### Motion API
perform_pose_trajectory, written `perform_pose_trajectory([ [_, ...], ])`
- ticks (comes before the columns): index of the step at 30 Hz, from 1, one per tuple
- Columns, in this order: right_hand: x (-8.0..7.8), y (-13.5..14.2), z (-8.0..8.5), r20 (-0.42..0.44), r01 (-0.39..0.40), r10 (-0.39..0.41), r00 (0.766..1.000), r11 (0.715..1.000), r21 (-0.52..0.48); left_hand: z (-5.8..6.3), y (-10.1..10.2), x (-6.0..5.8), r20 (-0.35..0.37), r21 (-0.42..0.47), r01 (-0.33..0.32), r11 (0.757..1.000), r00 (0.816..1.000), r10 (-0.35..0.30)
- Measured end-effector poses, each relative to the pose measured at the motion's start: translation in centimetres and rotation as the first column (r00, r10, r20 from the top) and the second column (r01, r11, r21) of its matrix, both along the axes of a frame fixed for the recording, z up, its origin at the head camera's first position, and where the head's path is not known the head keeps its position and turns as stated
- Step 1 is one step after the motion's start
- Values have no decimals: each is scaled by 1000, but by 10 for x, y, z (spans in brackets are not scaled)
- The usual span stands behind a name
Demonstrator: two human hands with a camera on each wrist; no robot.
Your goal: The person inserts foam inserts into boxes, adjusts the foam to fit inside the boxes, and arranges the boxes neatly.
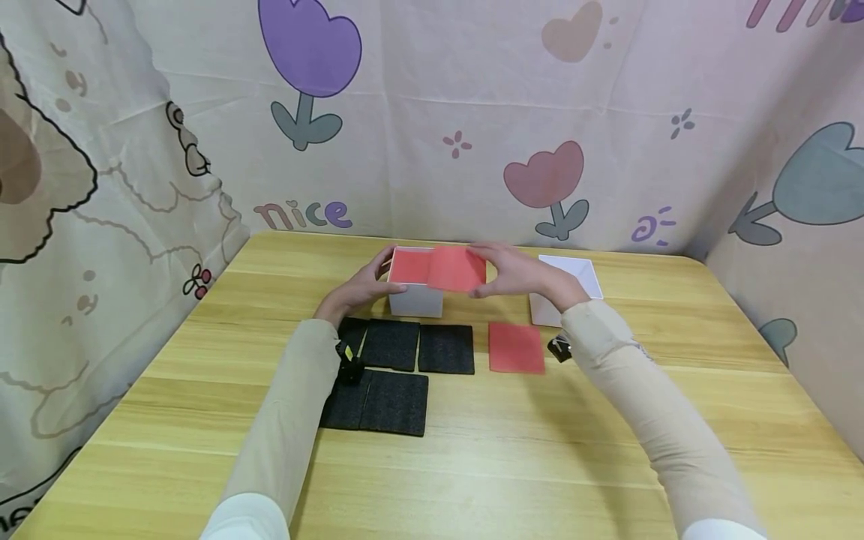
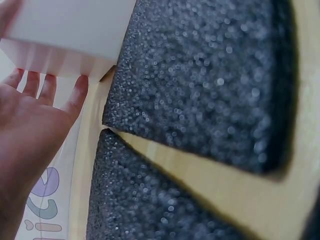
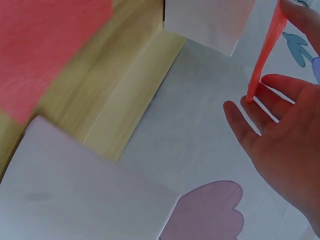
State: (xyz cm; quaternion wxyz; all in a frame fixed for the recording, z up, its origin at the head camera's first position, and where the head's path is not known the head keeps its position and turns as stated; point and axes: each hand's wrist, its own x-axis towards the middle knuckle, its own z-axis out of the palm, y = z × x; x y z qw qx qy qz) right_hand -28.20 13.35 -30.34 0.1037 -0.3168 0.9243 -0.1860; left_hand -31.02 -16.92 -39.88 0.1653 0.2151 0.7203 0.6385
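Observation:
A white box stands at the back middle of the table, with red sheets at its open top. My left hand holds its left side, thumb at the front and fingers along the side wall. Beside the box's top, my right hand pinches a thin red square sheet by its right edge, between thumb and fingertips. This sheet overlaps the box opening in the head view. The right wrist view shows the pinched sheet edge-on, apart from the box wall.
Several black square pads lie in two rows in front of the box, partly under my left forearm. Another red square lies to their right. A second open white box stands behind my right wrist. A printed cloth hangs behind the table.

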Motion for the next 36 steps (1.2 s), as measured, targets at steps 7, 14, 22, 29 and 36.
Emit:
perform_pose_trajectory([
  [7, -13, -20, 1, 27, 14, -13, 1000, 1000, -7, -1, 0, 1, 16, 0, -13, 1000, 1000, 13],
  [14, -25, -37, -5, 68, 17, -15, 998, 999, -31, -1, 0, 0, 15, 8, -4, 1000, 1000, 4],
  [22, -38, -52, -10, 94, -27, 36, 995, 995, -94, -1, 1, 1, 25, 4, -8, 1000, 1000, 8],
  [29, -42, -56, -16, 143, 18, -7, 990, 997, -74, -2, 1, 0, 26, -13, -12, 1000, 1000, 13],
  [36, -41, -59, -16, 158, 19, -7, 987, 997, -74, -1, 0, -2, 13, -24, -17, 1000, 1000, 18],
])
